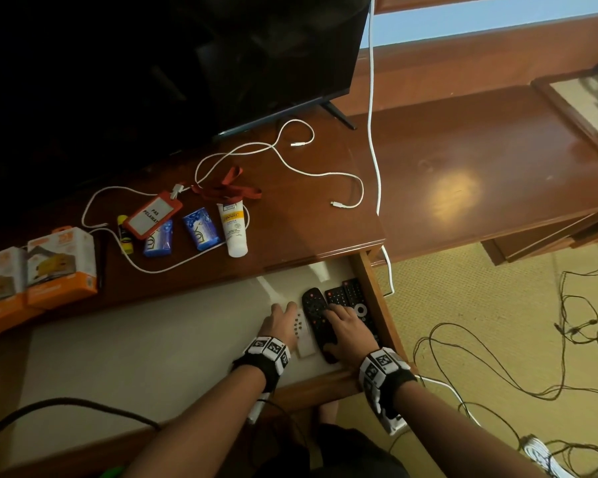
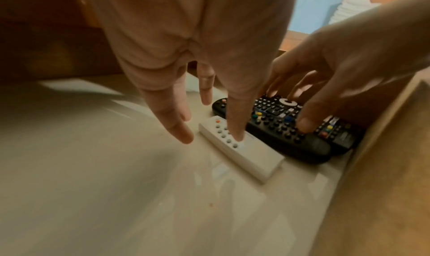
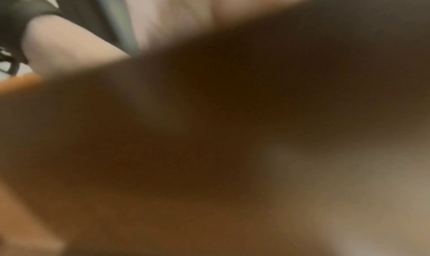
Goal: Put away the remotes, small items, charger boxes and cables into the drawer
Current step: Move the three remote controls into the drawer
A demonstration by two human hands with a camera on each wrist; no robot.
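The drawer [image 1: 145, 343] is pulled open, with a pale bare floor. At its right end lie a white remote [image 1: 305, 339] [image 2: 253, 160] and several black remotes [image 1: 315, 310] [image 2: 291, 136] side by side. My left hand [image 1: 283, 310] [image 2: 211, 138] reaches in with straight fingers, one fingertip [image 2: 237, 138] pressing on the white remote. My right hand [image 1: 340, 324] [image 2: 302, 105] lies spread over the black remotes, its thumb touching their buttons. On the desk top lie white cables [image 1: 283, 160], two orange charger boxes [image 1: 61, 267], a red badge holder [image 1: 152, 213], blue packets [image 1: 201, 229] and a tube [image 1: 233, 229].
A television [image 1: 187, 63] stands at the back of the desk. A white cord [image 1: 373, 132] hangs past the desk's right end. Dark wires [image 1: 567, 339] trail over the carpet to the right. The right wrist view is blurred and mostly blocked by brown wood.
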